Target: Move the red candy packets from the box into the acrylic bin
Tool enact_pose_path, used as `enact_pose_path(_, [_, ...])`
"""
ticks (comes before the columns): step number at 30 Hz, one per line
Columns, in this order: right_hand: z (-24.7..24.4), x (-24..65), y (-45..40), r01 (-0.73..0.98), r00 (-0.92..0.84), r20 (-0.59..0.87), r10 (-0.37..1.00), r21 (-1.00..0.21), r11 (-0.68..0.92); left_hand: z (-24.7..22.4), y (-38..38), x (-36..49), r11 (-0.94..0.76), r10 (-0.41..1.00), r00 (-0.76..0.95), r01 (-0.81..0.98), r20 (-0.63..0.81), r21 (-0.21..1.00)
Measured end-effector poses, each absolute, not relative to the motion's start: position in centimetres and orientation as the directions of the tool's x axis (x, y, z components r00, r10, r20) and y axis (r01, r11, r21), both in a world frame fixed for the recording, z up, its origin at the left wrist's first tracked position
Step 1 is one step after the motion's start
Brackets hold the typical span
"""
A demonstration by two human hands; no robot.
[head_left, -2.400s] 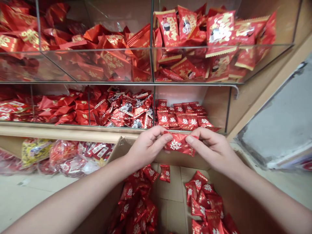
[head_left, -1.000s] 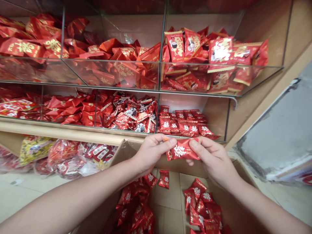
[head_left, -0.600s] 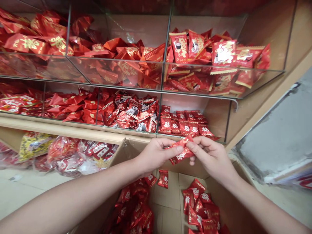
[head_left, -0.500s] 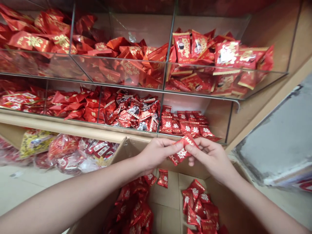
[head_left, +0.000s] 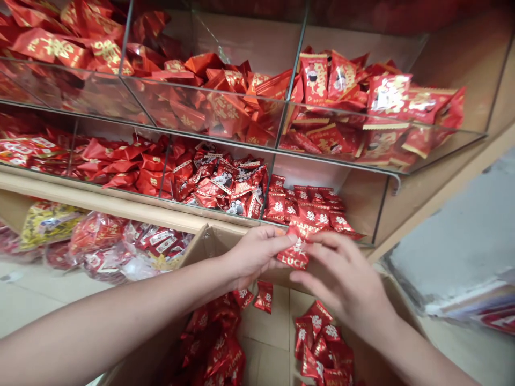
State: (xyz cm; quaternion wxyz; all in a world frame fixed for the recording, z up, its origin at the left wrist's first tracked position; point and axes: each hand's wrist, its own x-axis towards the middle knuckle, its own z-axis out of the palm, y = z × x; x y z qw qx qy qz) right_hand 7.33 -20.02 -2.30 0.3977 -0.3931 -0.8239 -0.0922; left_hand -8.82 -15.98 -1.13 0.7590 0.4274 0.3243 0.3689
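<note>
A red packet [head_left: 296, 247] lettered "HAPPY" and "LUCK" is pinched at its left side between the thumb and fingers of my left hand [head_left: 257, 252]. My right hand [head_left: 341, 273] is at the packet's right side, its fingers apart and one fingertip by the edge, thumb lower and free. Both hands are over an open cardboard box [head_left: 265, 327]. Inside the box, similar red packets lie in a left pile [head_left: 221, 343] and a right pile [head_left: 322, 343], with a single packet [head_left: 264, 296] near the left pile.
Behind the hands, clear-fronted shelves [head_left: 241, 139] hold red packets in compartments, including small matching ones [head_left: 314, 206] just beyond my hands. Bagged packets [head_left: 98, 236] sit under the shelf at left. A grey wall [head_left: 454, 241] stands at right.
The packet has turned more upright in my left hand. My right hand has loosened its pinch, and its thumb has moved down off the packet. The view has shifted slightly.
</note>
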Motion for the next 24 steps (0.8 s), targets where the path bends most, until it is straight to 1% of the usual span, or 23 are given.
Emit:
enact_pose_path(1, [-2.4, 7.3, -20.2, 0.725, -0.49, 0.675, 0.551, -0.035, 0.688, -1.2, -16.0, -8.8, 0.385, 0.829, 0.523, -0.274, -0.2, 0.881])
enact_pose_path(3, [-2.4, 7.2, -20.6, 0.716, -0.615, 0.584, 0.53, 0.131, 0.686, -1.1, -15.8, -8.9, 0.421, 0.803, 0.549, -0.248, -0.231, 0.873])
enact_pose_path(5, [-2.1, 7.3, -20.5, 0.704, -0.665, 0.551, 0.504, 0.238, 0.669, -0.6, -15.5, -8.9, 0.399, 0.814, 0.54, -0.254, -0.213, 0.881])
enact_pose_path(6, [-1.7, 7.4, -20.3, 0.698, -0.675, 0.557, 0.484, 0.269, 0.664, -0.2, -15.3, -8.9, 0.371, 0.827, 0.53, -0.268, -0.186, 0.889])
enact_pose_path(8, [-0.8, 7.8, -19.2, 0.698, -0.665, 0.596, 0.451, 0.281, 0.658, 1.1, -14.3, -8.8, 0.297, 0.846, 0.521, -0.284, -0.114, 0.911])
enact_pose_path(10, [0.3, 8.5, -17.2, 0.718, -0.617, 0.651, 0.442, 0.235, 0.655, 2.6, -12.8, -8.6, 0.199, 0.851, 0.522, -0.223, -0.056, 0.954])
enact_pose_path(11, [0.8, 8.8, -15.7, 0.738, -0.58, 0.676, 0.455, 0.199, 0.645, 3.3, -11.9, -8.4, 0.103, 0.865, 0.501, -0.132, -0.023, 0.986])
enact_pose_path(12, [1.3, 9.2, -14.1, 0.767, -0.531, 0.699, 0.479, 0.156, 0.622, 3.9, -10.9, -8.1, -0.028, 0.881, 0.472, 0.011, 0.02, 1.0])
enact_pose_path(13, [1.6, 9.5, -12.4, 0.81, -0.467, 0.717, 0.518, 0.112, 0.575, 4.4, -9.9, -7.8, -0.184, 0.892, 0.444, 0.198, 0.079, 0.963])
enact_pose_path(14, [1.9, 9.8, -10.7, 0.852, -0.411, 0.699, 0.585, 0.067, 0.519, 4.8, -8.9, -7.5, -0.331, 0.886, 0.441, 0.382, 0.144, 0.863])
enact_pose_path(15, [2.1, 9.9, -9.0, 0.886, -0.368, 0.657, 0.658, 0.033, 0.462, 5.0, -7.9, -7.0, -0.408, 0.875, 0.449, 0.487, 0.18, 0.772])
enact_pose_path(16, [2.2, 10.1, -7.4, 0.9, -0.351, 0.628, 0.695, 0.021, 0.436, 5.2, -7.1, -6.5, -0.462, 0.864, 0.462, 0.564, 0.202, 0.685])
enact_pose_path(18, [2.2, 10.1, -4.8, 0.903, -0.362, 0.573, 0.736, 0.018, 0.429, 5.3, -5.7, -5.4, -0.497, 0.856, 0.481, 0.661, 0.192, 0.561])
enact_pose_path(20, [1.9, 10.0, -3.2, 0.895, -0.39, 0.53, 0.753, 0.026, 0.446, 5.4, -4.9, -4.2, -0.504, 0.858, 0.493, 0.757, 0.143, 0.416])
enact_pose_path(22, [1.5, 9.9, -2.3, 0.888, -0.415, 0.483, 0.771, 0.031, 0.458, 5.5, -4.5, -3.1, -0.503, 0.859, 0.508, 0.823, 0.054, 0.264])
enact_pose_path(24, [1.1, 9.8, -1.9, 0.879, -0.441, 0.433, 0.786, 0.034, 0.475, 5.5, -4.3, -2.5, -0.514, 0.85, 0.524, 0.849, -0.058, 0.124])
